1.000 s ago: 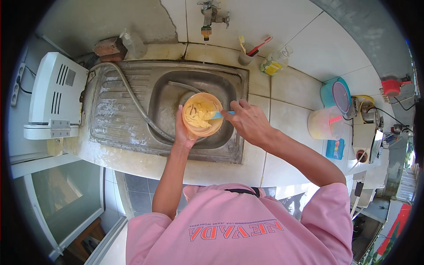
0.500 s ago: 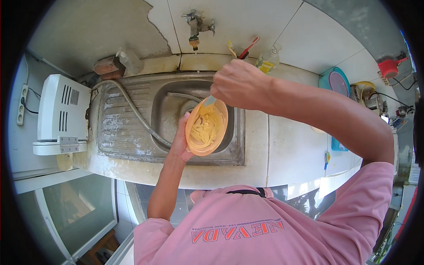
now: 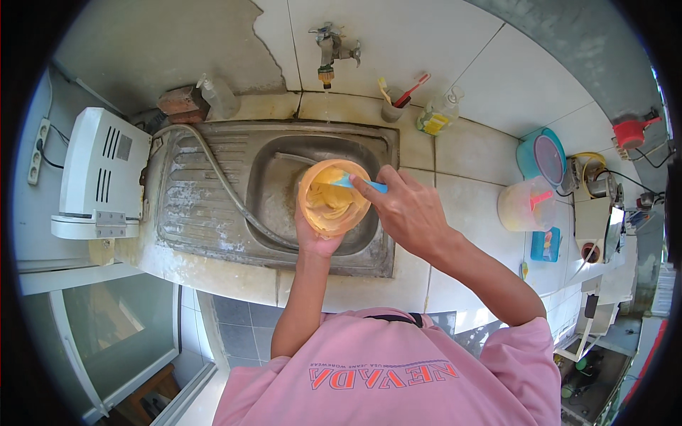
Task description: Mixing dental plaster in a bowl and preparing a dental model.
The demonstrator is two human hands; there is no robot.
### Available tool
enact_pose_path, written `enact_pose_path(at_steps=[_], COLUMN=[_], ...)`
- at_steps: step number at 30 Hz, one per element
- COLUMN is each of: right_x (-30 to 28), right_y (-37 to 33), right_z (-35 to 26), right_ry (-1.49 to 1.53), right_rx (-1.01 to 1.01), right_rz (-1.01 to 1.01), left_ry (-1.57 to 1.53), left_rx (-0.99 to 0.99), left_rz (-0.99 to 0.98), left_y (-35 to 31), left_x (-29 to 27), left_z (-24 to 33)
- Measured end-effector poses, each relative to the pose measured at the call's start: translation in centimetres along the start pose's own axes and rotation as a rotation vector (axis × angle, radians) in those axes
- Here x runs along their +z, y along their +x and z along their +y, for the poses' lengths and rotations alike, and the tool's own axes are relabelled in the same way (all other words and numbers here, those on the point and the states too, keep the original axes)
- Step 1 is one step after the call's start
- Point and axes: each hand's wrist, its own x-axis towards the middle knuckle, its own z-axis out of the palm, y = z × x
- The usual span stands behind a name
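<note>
Left hand [image 3: 321, 243] grasps the bowl [image 3: 328, 223], palm at its near side; bowl is over the sink [image 3: 273, 190], mouth tilted toward the camera, yellow paste [image 3: 341, 209] inside. Right hand [image 3: 412, 213] grips the blue spatula [image 3: 346, 180], working end inside the bowl. Tap [image 3: 327, 55] drips beyond the sink's far edge. Hose [image 3: 217, 169] crosses the sink's left part. Toothbrush cup [image 3: 392, 111] stands just past the sink's far right corner.

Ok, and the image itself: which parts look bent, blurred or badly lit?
Head view: fisheye distortion curves the tiled countertop along its front edge, and the corners are black; head view, middle: the peach bowl, blue spatula and right hand look fairly sharp; head view, centre-left: the steel sink seems softly lit; head view, lower right: dark clutter is hard to make out.
</note>
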Motion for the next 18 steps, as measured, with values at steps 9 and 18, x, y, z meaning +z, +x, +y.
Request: enact_pose_path(at_steps=[9, 18], right_x=[1.5, 4.7], right_y=[-1.9, -3.9], right_z=[-0.3, 0.4], right_ry=[0.065, 0.32], right_rx=[0.12, 0.375], right_rz=[-0.237, -0.26], left_ry=[0.035, 0.143], left_rx=[0.027, 0.238], left_rz=[-0.001, 0.082], left_y=[0.5, 1.7], left_x=[-0.2, -0.9], left_z=[0.1, -0.9])
